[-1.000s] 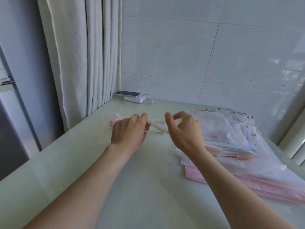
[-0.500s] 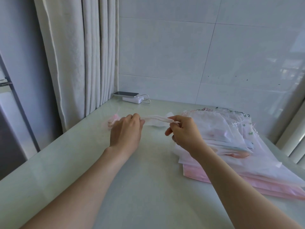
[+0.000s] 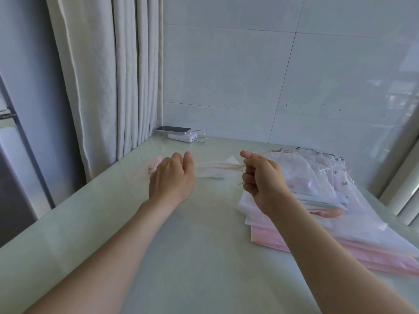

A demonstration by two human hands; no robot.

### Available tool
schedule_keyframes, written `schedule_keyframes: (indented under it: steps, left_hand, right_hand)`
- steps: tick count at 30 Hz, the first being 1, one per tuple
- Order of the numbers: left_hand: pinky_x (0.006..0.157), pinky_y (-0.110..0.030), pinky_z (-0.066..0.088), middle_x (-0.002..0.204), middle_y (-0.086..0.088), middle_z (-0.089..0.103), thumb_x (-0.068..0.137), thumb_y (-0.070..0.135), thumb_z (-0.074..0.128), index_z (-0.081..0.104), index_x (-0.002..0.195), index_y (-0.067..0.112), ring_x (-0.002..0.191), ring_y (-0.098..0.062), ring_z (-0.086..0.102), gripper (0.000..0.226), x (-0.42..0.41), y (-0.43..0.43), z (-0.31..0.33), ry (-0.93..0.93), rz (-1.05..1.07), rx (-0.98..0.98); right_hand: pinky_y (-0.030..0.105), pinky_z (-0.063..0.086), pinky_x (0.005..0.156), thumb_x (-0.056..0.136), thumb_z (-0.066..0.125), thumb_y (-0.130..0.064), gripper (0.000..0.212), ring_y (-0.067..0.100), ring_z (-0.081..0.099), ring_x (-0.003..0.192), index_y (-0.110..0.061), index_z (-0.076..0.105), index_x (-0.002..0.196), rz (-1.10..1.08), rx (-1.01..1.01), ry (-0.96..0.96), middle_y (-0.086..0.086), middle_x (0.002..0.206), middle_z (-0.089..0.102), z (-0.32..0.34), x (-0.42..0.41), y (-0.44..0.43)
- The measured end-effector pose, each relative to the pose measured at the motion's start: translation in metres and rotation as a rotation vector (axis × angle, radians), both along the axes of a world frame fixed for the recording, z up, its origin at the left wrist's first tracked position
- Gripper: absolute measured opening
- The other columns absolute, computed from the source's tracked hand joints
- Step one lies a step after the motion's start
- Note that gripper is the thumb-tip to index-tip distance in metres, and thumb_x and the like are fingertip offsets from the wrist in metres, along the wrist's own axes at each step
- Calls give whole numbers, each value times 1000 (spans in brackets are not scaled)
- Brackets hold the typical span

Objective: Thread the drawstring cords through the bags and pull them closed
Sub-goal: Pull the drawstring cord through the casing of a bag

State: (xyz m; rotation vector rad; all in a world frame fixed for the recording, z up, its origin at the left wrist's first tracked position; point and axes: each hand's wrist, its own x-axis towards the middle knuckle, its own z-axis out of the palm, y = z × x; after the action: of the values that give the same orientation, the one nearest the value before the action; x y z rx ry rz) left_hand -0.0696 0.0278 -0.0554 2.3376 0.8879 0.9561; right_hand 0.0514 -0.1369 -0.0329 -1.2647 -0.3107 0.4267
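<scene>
A small white gauzy bag [image 3: 214,170] is stretched just above the pale table [image 3: 186,257] between my two hands. My left hand [image 3: 173,176] grips the bag's left end. My right hand [image 3: 260,177] is closed on the cream drawstring cord [image 3: 238,167] that comes out of the bag's right end; a short cord tail hangs below the fist. A pink bag [image 3: 155,165] lies on the table just behind my left hand, mostly hidden.
A stack of white and pink sheer bags [image 3: 328,200] covers the table's right side. A phone resting on a white power bank [image 3: 181,133] with a cable sits at the back against the tiled wall. A curtain [image 3: 113,75] hangs along the left edge.
My hands have drawn apart: the right hand moved right with the cord, and the bag between them has stretched out longer and flatter.
</scene>
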Motion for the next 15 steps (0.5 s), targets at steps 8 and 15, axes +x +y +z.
schedule_keyframes:
  steps: [8,15]
  left_hand:
    - [58,-41,26,57,0,37,110,38,42,29,64,14,58,-23,37,53,1,6,3,-246,0,-97]
    - [70,-43,54,71,-17,62,110,44,40,44,72,9,66,-31,71,51,-1,18,-3,-419,84,-438]
  right_hand:
    - [24,32,43,93,64,4,22,12,33,44,-17,68,98,-138,-33,-87,-1,64,49,-3,1,3]
    - [24,36,47,91,51,0,33,20,40,52,-26,71,94,-379,-213,-262,9,75,54,-12,11,-4]
